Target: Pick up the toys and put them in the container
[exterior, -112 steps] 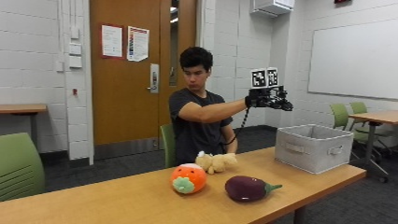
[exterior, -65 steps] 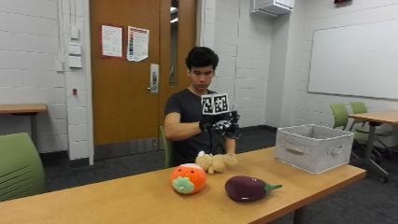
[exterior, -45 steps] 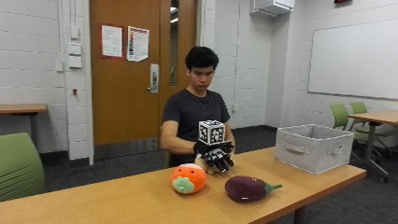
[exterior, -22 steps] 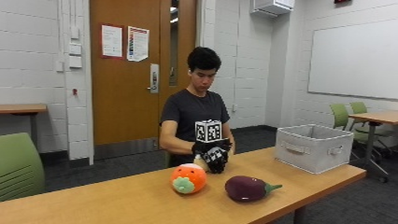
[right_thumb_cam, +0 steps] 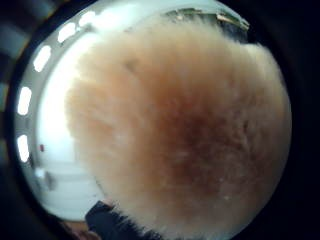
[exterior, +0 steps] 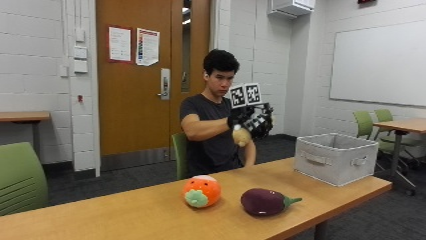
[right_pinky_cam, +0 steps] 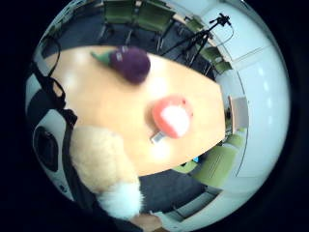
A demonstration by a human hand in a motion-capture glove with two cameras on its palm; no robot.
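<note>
1. At the left of the wooden table sits a round orange plush toy with a green patch on its front, resting on the tabletop in front of the seated person.
2. Just to its right, a little apart from it, lies a purple eggplant plush, its green stem pointing toward the container end of the table.
3. Above the table, at the person's chest height, the gloved right hand is raised with its fingers curled round a tan fluffy plush toy, which hangs below the glove, clear of the tabletop. The thumb-side palm view is almost filled with its tan fur.
4. At the right end of the table stands the grey fabric container, upright, well apart from the hand and the two plush toys lying on the table.
</note>
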